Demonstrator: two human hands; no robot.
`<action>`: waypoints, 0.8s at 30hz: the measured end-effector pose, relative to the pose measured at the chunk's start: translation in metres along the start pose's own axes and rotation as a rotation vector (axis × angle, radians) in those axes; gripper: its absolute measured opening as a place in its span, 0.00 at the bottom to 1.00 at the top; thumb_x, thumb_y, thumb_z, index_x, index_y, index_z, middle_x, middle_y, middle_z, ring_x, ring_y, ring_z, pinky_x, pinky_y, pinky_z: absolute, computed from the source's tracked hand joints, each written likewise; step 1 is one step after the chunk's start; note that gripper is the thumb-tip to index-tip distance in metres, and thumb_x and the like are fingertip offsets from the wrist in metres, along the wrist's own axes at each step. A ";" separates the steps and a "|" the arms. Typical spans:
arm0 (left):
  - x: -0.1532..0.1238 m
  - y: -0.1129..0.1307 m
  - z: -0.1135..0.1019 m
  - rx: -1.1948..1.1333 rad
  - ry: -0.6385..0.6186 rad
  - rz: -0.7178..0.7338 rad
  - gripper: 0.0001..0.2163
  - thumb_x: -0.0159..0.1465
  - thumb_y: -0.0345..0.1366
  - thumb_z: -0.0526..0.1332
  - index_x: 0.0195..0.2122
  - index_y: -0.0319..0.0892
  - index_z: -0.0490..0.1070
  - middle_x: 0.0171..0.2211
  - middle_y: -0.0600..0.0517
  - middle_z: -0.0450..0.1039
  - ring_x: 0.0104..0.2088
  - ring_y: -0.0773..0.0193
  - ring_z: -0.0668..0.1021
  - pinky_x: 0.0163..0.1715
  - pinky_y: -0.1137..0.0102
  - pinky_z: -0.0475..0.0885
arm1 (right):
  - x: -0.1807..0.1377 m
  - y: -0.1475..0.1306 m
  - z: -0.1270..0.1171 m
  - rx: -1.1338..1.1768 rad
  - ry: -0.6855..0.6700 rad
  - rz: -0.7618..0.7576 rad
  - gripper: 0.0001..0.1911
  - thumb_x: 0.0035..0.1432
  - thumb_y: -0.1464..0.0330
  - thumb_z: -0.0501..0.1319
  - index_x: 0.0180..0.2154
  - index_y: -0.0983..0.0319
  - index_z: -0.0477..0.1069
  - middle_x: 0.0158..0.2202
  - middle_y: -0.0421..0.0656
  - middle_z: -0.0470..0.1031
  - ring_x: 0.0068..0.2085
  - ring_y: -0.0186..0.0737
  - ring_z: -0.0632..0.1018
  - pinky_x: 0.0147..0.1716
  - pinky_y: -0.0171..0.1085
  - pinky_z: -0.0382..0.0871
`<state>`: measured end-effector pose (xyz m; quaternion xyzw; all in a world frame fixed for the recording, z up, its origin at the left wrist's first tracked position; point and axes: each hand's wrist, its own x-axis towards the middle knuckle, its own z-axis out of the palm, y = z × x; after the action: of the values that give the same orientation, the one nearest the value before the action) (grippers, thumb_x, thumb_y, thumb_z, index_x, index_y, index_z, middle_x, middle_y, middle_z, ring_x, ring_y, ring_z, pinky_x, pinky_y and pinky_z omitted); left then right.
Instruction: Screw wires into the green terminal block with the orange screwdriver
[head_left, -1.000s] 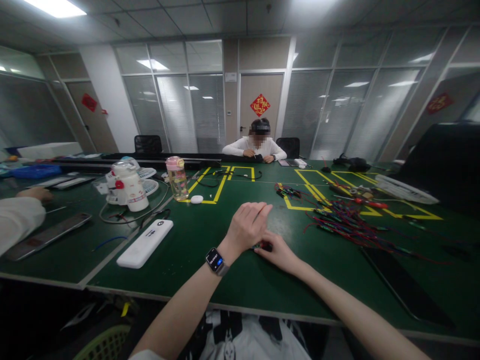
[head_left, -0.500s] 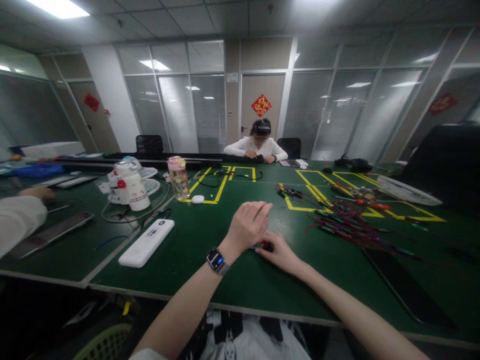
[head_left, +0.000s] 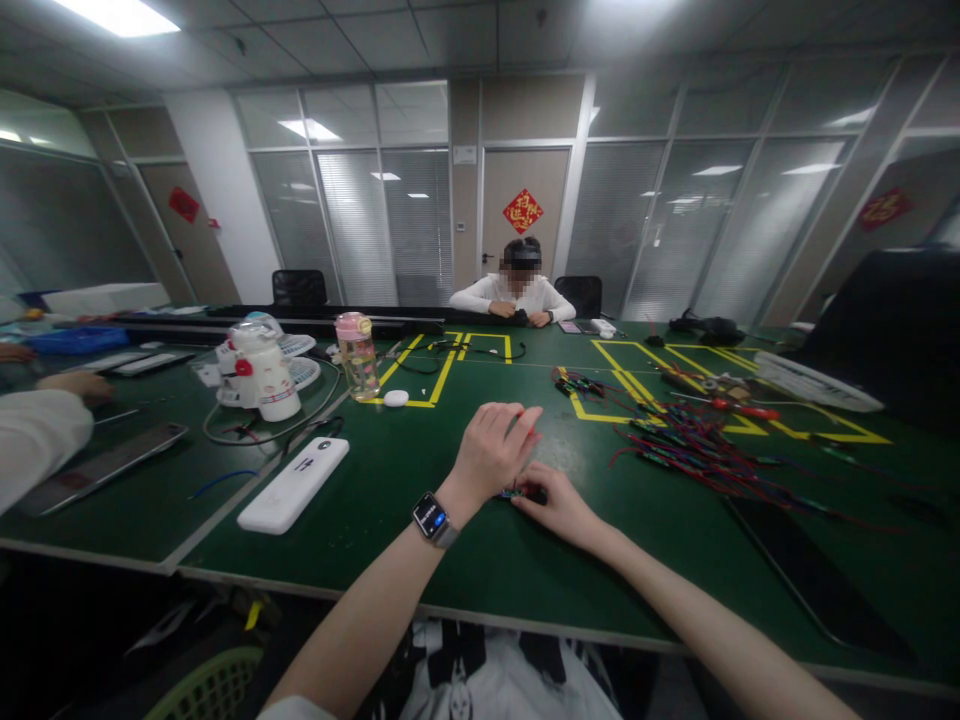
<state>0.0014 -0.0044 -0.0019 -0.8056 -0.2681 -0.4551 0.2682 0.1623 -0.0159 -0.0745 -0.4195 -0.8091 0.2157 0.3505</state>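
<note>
My left hand, with a smartwatch on its wrist, hovers over the green table with its fingers curled round a thin red-tipped tool that barely shows. My right hand rests on the table just beside it, fingers pinched on a small dark and red part. The two hands touch over that part. A tangle of red and black wired parts lies to the right of my hands.
A white flat device lies left of my hands, with a pink-lidded bottle and a white jug behind it. A person sits at the far side. Another person's sleeve is at the left.
My left hand has shifted slightly and a red tip now shows at its fingers. My right hand has stayed on the small part.
</note>
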 end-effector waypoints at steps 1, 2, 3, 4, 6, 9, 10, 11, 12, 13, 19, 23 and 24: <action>0.000 0.000 0.000 -0.007 -0.003 0.000 0.14 0.69 0.34 0.52 0.53 0.37 0.67 0.43 0.43 0.73 0.44 0.57 0.76 0.44 0.62 0.72 | 0.000 0.000 0.000 0.004 0.001 -0.001 0.03 0.52 0.74 0.63 0.32 0.62 0.75 0.30 0.41 0.70 0.31 0.37 0.72 0.32 0.35 0.67; 0.000 0.000 0.000 -0.016 -0.006 0.004 0.15 0.69 0.32 0.51 0.54 0.37 0.66 0.45 0.42 0.73 0.46 0.57 0.75 0.46 0.62 0.71 | 0.000 0.000 0.000 0.009 0.001 -0.003 0.03 0.52 0.74 0.63 0.32 0.62 0.75 0.30 0.41 0.70 0.31 0.37 0.72 0.32 0.35 0.67; 0.001 0.000 0.000 -0.025 -0.007 0.010 0.15 0.68 0.31 0.50 0.55 0.36 0.65 0.47 0.41 0.73 0.48 0.57 0.75 0.48 0.62 0.71 | 0.000 0.000 0.000 0.014 -0.002 -0.005 0.04 0.52 0.74 0.63 0.32 0.62 0.75 0.30 0.41 0.70 0.31 0.37 0.72 0.32 0.35 0.67; 0.001 0.001 0.000 -0.031 -0.009 0.015 0.16 0.68 0.29 0.50 0.56 0.35 0.64 0.49 0.41 0.72 0.49 0.57 0.74 0.50 0.62 0.70 | 0.000 0.000 0.000 0.019 -0.004 -0.006 0.04 0.52 0.75 0.63 0.32 0.62 0.75 0.31 0.41 0.70 0.31 0.37 0.72 0.32 0.35 0.67; 0.002 0.001 -0.001 -0.029 -0.016 0.014 0.17 0.68 0.28 0.50 0.57 0.34 0.62 0.50 0.41 0.72 0.50 0.57 0.74 0.51 0.62 0.70 | -0.001 -0.001 0.000 0.022 -0.005 -0.006 0.05 0.53 0.75 0.62 0.33 0.63 0.76 0.31 0.41 0.71 0.31 0.37 0.72 0.33 0.36 0.67; 0.003 0.001 -0.002 -0.016 -0.023 -0.001 0.17 0.69 0.30 0.49 0.58 0.35 0.62 0.47 0.41 0.74 0.47 0.58 0.76 0.48 0.62 0.71 | -0.002 -0.003 -0.001 0.016 -0.003 -0.010 0.06 0.53 0.75 0.62 0.33 0.63 0.76 0.32 0.42 0.71 0.31 0.37 0.72 0.33 0.36 0.67; 0.004 0.001 -0.002 -0.017 -0.020 -0.005 0.17 0.69 0.31 0.50 0.58 0.36 0.62 0.46 0.42 0.74 0.46 0.58 0.76 0.47 0.62 0.71 | -0.002 -0.003 -0.001 0.014 -0.003 -0.012 0.06 0.53 0.75 0.62 0.33 0.62 0.76 0.32 0.42 0.71 0.31 0.37 0.72 0.33 0.36 0.67; 0.004 0.001 -0.002 -0.020 -0.013 -0.008 0.17 0.69 0.32 0.50 0.58 0.36 0.62 0.45 0.42 0.74 0.45 0.58 0.76 0.46 0.62 0.72 | -0.002 -0.003 -0.002 0.012 -0.002 -0.014 0.06 0.53 0.75 0.62 0.33 0.62 0.76 0.32 0.42 0.71 0.32 0.37 0.72 0.33 0.35 0.67; 0.003 0.001 -0.003 -0.024 -0.005 -0.012 0.17 0.69 0.32 0.50 0.58 0.36 0.62 0.44 0.42 0.75 0.44 0.58 0.77 0.45 0.62 0.72 | -0.001 -0.004 -0.002 0.013 -0.002 -0.015 0.06 0.53 0.75 0.62 0.33 0.62 0.76 0.32 0.42 0.71 0.32 0.37 0.72 0.33 0.35 0.67; 0.003 0.001 -0.003 -0.026 0.003 -0.016 0.16 0.69 0.33 0.51 0.57 0.36 0.63 0.43 0.42 0.75 0.44 0.58 0.77 0.44 0.62 0.72 | -0.001 -0.004 -0.002 0.014 -0.002 -0.015 0.06 0.53 0.75 0.62 0.33 0.62 0.76 0.32 0.42 0.71 0.32 0.37 0.71 0.33 0.35 0.67; 0.002 0.004 -0.002 -0.200 -0.003 -0.141 0.15 0.70 0.33 0.50 0.54 0.39 0.66 0.43 0.43 0.73 0.44 0.58 0.75 0.44 0.62 0.73 | -0.001 -0.003 -0.001 0.014 0.006 -0.010 0.04 0.53 0.75 0.62 0.31 0.62 0.75 0.31 0.41 0.70 0.31 0.37 0.71 0.33 0.36 0.67; 0.003 0.006 0.000 -0.455 0.022 -0.272 0.16 0.70 0.29 0.47 0.56 0.41 0.66 0.47 0.45 0.72 0.47 0.61 0.74 0.48 0.64 0.72 | -0.002 -0.003 -0.002 0.014 -0.001 -0.005 0.04 0.53 0.74 0.62 0.32 0.63 0.75 0.32 0.42 0.70 0.32 0.38 0.72 0.33 0.36 0.67; 0.003 0.007 0.000 -0.487 0.036 -0.299 0.15 0.70 0.29 0.49 0.55 0.41 0.66 0.46 0.46 0.72 0.47 0.61 0.75 0.47 0.65 0.72 | -0.002 -0.004 -0.002 0.015 -0.004 -0.004 0.04 0.53 0.74 0.62 0.33 0.63 0.76 0.32 0.42 0.70 0.32 0.38 0.72 0.33 0.36 0.67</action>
<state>0.0078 -0.0085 -0.0002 -0.7898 -0.2617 -0.5548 0.0012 0.1628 -0.0192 -0.0714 -0.4149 -0.8090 0.2217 0.3524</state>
